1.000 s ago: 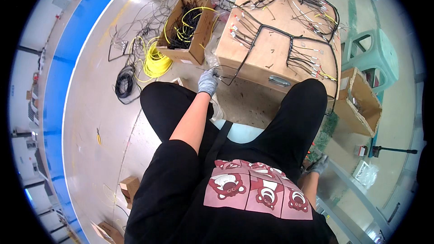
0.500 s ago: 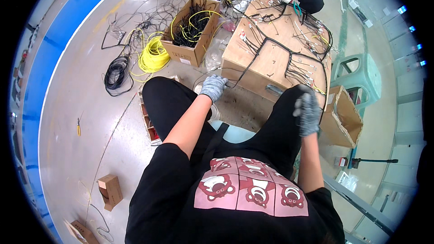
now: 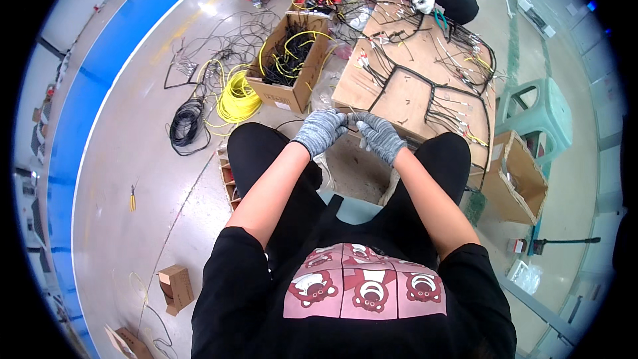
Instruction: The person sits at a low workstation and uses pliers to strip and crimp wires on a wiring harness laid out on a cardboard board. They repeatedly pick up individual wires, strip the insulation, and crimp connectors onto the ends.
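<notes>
Both hands wear grey knitted gloves and meet just off the front left corner of the wooden board. My left hand is closed on a thin dark wire that trails off to its left. Beside it, my right hand has its fingers pinched at the same spot, close to the left fingertips. A black taped wire harness branches over the board, and one branch runs down toward my hands. The fingers hide the wire's end. White-tipped wire ends fan out from the harness.
An open cardboard box of black cables and a yellow cable coil stand left of the board. Across it, a co-worker's gloved hand is near teal-handled pliers. A green stool and another carton are at right.
My right hand has swung left from beside my right knee to meet my left hand. The left hand has shifted slightly right, and the whole view has moved a little.
</notes>
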A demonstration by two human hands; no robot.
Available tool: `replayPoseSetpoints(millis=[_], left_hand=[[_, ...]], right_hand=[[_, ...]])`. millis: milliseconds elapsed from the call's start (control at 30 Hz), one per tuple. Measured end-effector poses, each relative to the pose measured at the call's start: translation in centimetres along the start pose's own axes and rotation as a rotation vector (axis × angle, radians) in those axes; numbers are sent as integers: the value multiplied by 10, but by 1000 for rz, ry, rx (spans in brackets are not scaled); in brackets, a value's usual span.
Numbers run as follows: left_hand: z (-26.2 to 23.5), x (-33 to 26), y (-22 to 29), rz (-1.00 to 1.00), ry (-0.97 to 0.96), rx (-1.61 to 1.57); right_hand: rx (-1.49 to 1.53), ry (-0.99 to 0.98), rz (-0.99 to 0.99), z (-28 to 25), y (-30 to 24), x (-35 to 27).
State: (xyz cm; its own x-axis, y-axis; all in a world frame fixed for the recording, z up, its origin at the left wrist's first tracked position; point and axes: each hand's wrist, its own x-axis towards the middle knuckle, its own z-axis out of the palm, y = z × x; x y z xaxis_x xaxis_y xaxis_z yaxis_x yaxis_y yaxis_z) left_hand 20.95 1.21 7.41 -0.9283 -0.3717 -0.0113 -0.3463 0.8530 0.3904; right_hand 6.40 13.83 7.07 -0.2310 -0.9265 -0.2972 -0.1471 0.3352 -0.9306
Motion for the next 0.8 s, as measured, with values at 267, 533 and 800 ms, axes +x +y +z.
replayPoseSetpoints(millis=[267, 533, 800], left_hand=[[-36, 8, -8, 33, 53, -103], [-65, 9, -25, 54, 220, -108], [-60, 24, -26, 114, 344, -121]], right_hand=[[-17, -212, 67, -17, -17, 33], [-265, -277, -117, -31, -37, 38], [-470, -302, -214, -40, -39, 51]])
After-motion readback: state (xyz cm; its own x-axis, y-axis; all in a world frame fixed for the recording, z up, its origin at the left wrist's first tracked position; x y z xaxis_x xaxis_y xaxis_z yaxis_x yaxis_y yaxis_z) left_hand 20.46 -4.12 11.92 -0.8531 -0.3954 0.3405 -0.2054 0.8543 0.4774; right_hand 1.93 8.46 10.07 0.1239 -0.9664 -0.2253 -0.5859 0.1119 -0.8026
